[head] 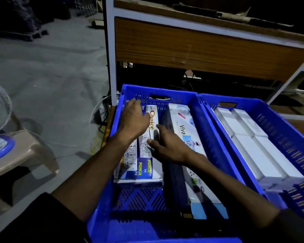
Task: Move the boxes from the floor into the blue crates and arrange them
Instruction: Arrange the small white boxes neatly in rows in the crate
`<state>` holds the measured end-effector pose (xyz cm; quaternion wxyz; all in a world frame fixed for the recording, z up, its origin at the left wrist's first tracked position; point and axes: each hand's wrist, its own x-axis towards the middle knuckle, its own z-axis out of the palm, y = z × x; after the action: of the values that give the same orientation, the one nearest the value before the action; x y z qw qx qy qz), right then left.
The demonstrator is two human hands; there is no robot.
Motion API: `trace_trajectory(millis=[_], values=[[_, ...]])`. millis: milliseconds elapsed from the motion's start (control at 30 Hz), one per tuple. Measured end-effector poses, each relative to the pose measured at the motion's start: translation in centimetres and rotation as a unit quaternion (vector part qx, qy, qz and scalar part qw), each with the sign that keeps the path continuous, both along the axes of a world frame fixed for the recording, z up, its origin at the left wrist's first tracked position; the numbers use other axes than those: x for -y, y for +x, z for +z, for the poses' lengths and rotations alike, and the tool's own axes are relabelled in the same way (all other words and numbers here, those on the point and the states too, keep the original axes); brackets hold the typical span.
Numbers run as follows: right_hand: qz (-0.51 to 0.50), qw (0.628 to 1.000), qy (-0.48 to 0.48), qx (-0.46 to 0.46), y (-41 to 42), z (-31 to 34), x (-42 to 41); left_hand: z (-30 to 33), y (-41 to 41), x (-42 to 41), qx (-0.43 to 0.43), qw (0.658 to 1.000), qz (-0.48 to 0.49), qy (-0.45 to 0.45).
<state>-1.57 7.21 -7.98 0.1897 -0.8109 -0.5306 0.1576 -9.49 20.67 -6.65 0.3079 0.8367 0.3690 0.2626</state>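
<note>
Two blue crates side by side on the desk; I'm working in the left crate (197, 109), the right crate (277, 120) already carries a tidy block of white boxes (253, 148) packed flush, so that one looks done. In the left crate the Viva box (184, 135) runs lengthwise along the right wall, and the Choice box (147, 155) lies flat against the left wall, butted to the far end. That reads as lining up long boxes parallel to save floor space. My left hand (133, 118) lies flat over the far-left corner of the Choice box, fingers straight, reaching toward the far wall, pressing not gripping. My right hand (167, 142) rests on the same box's right edge, fingers (161, 128) loosely extended along the gap beside the Viva box, nothing pinched. Near end of this crate's floor is bare, so I judge more boxes go there.
</note>
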Motion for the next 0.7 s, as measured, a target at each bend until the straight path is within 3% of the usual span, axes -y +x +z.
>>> trace_trajectory(millis=[100, 200, 267, 467, 633, 700], values=[[0.046, 0.997, -0.063, -0.002, -0.4, 0.3, 0.2, 0.2, -0.2, 0.5, -0.042, 0.999, -0.021, 0.012], [0.087, 0.971, -0.223, -0.004, -0.5, 1.6, 1.1, -0.1, -0.2, 0.7, -0.085, 0.995, -0.055, 0.007], [0.122, 0.955, -0.269, 0.018, -0.7, 2.3, 1.8, -0.3, -0.1, 0.8, -0.104, 0.992, -0.064, 0.025], [0.101, 0.991, -0.081, -0.035, 0.4, 0.8, 1.2, -0.7, 0.2, 1.0, -0.111, 0.988, -0.088, 0.053], [0.111, 0.992, -0.046, -0.033, 1.6, 1.5, 1.4, -0.7, 0.2, 1.4, -0.147, 0.975, -0.165, 0.006], [0.085, 0.996, -0.012, 0.019, 2.7, 1.9, 1.3, -0.6, 0.4, 2.0, -0.192, 0.962, -0.192, 0.029]])
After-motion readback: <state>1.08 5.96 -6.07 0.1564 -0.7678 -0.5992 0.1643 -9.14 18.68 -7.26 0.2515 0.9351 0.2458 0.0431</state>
